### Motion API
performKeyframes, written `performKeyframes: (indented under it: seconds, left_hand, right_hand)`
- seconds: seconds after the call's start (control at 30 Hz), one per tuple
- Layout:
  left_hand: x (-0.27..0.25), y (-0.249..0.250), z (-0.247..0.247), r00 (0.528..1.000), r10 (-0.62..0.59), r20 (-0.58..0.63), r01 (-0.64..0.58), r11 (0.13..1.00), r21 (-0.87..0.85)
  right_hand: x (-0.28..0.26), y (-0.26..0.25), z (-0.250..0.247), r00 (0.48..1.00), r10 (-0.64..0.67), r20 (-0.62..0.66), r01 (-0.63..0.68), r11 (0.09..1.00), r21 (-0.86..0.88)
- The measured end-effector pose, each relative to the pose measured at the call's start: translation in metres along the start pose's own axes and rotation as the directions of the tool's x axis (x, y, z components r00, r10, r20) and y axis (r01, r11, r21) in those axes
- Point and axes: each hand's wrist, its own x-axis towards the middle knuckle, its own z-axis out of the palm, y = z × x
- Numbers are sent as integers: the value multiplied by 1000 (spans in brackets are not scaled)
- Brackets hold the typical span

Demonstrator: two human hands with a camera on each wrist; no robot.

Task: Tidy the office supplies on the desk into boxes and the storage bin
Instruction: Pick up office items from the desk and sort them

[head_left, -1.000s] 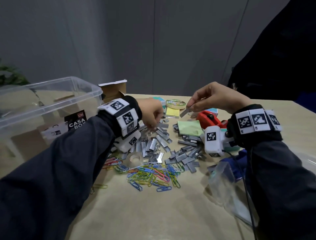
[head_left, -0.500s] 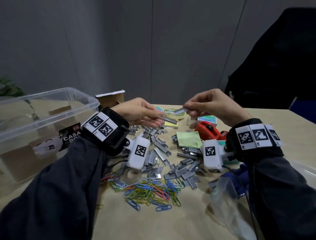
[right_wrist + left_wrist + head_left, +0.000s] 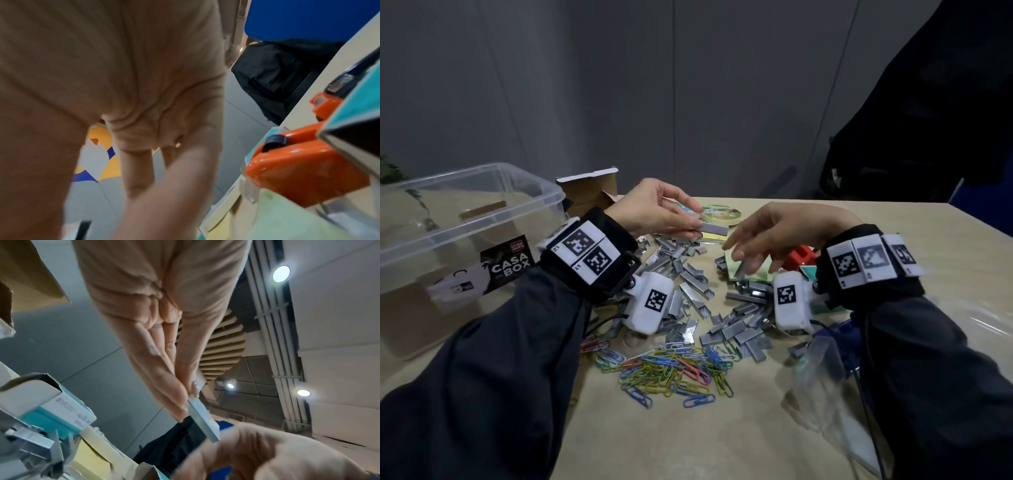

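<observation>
My left hand [image 3: 697, 226] is raised over the desk and pinches a grey staple strip [image 3: 714, 229] between thumb and fingers; the left wrist view shows the staple strip [image 3: 203, 417] sticking out past the left hand [image 3: 185, 402]. To its right, my right hand [image 3: 743, 257] hangs with loose, spread fingers just above the loose staple strips [image 3: 688, 291] and holds nothing that I can see. In the right wrist view the right hand [image 3: 144, 186] is blurred. Coloured paper clips [image 3: 671, 373] lie in a heap nearer me. The clear storage bin [image 3: 544, 192] stands at the left.
An open cardboard box [image 3: 589, 192] stands behind the bin. A teal staples box [image 3: 61, 412], a tape roll [image 3: 720, 212], yellow and green sticky notes [image 3: 763, 270] and a red stapler [image 3: 801, 257] lie behind the staples. A clear plastic bag [image 3: 818, 370] lies at the right.
The right hand passed its staple strip to the left hand, let go and dropped toward the pile. The left hand rose from the pile and now holds the strip.
</observation>
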Motion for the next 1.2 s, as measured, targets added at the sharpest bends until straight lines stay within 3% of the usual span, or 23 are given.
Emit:
performKeyframes:
  seconds: [0.17,0.4,0.5,0.57,0.63,0.7,0.93,1.07,1.2]
  left_hand:
    - [-1,1,11,994,106,-28,-106,994,2]
    - [3,7,33,981,184,-65,-186,982,-34]
    - [10,10,47,982,189,-14,-185,972,144]
    - [17,12,58,979,178,104,-205,900,385]
    - [22,14,70,945,133,299,-295,744,599]
    - [25,16,82,903,70,425,-373,618,692]
    - [43,13,116,855,90,511,-502,396,769]
    - [47,12,129,863,77,500,-499,288,817]
    - [48,6,143,874,-4,486,-477,187,859]
  right_hand:
    - [-6,-4,-10,966,-106,-237,128,989,79]
    - [-21,0,-21,933,-93,-348,126,989,74]
    - [-29,8,-31,891,-60,-449,85,996,34]
    - [-35,17,-40,842,-26,-538,81,994,79]
    - [-38,26,-46,794,2,-608,95,987,127]
    - [-38,34,-49,770,27,-638,91,984,152]
    - [-39,40,-51,750,57,-659,82,981,178]
    - [-49,44,-60,705,32,-709,139,973,182]
    - [-56,46,-65,703,1,-711,195,961,194]
